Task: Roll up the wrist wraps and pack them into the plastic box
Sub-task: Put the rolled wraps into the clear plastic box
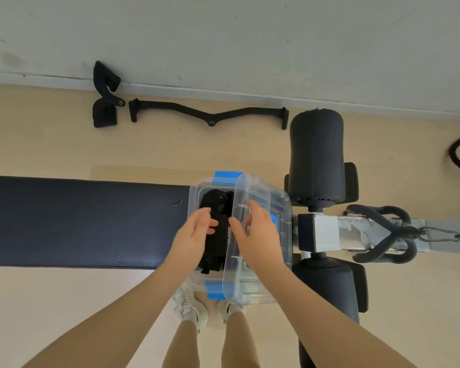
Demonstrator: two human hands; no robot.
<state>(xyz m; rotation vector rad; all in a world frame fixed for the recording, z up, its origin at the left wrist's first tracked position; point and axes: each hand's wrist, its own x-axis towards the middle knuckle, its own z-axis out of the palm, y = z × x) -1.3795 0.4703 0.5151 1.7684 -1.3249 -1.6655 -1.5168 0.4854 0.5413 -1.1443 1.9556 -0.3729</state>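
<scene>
Black fabric wrist wraps (216, 229) are seen lying inside a clear rectangular plastic box with blue latches (194, 197), which is set at the end of a dark padded workout bench (85, 221). A transparent lid (260, 235) is tilted over the box's right half, its left edge raised. The left hand (197, 232) is held above the wraps with fingers relaxed and nothing gripped; the right hand (255, 229) is laid on the lid, fingers loosely extended. Black foam roller pads (316, 158) are fixed just beyond the box, and a black cable-machine bar (210, 114) is left on the floor by the wall.
</scene>
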